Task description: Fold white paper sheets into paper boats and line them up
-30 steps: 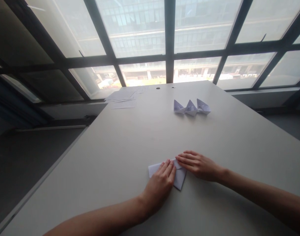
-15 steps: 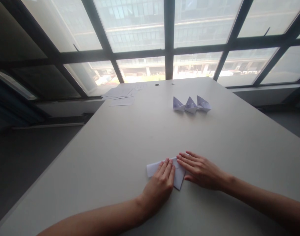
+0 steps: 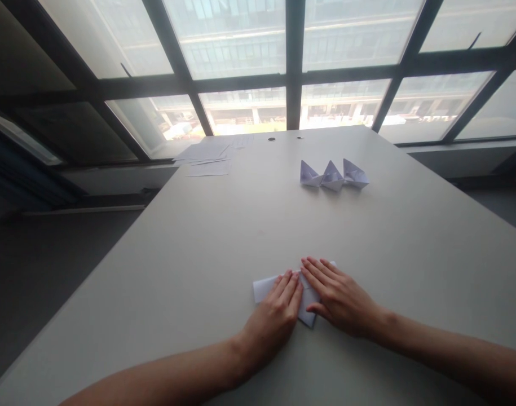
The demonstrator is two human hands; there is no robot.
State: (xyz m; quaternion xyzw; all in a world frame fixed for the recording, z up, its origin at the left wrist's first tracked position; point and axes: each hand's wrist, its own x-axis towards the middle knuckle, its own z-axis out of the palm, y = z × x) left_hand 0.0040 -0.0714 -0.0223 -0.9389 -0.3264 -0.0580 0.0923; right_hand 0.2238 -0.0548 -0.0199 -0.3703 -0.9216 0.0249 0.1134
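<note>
A folded white sheet of paper [image 3: 264, 287] lies on the pale table [image 3: 207, 242] near me. My left hand [image 3: 277, 316] lies flat on it, fingers stretched out and pressing the paper down. My right hand [image 3: 336, 296] rests flat on the paper's right part, fingers straight and pointing left, their tips next to my left fingertips. Most of the sheet is hidden under both hands. Neither hand grips anything.
Three folded white paper boats [image 3: 333, 175] stand in a row farther back on the table. Loose white sheets [image 3: 209, 158] lie at the far left corner. Two small dark holes [image 3: 285, 138] sit near the far edge. Big windows rise behind.
My right hand has slid left and farther onto the paper, its fingertips now meeting my left hand's. The left hand has stayed pressed in place.
</note>
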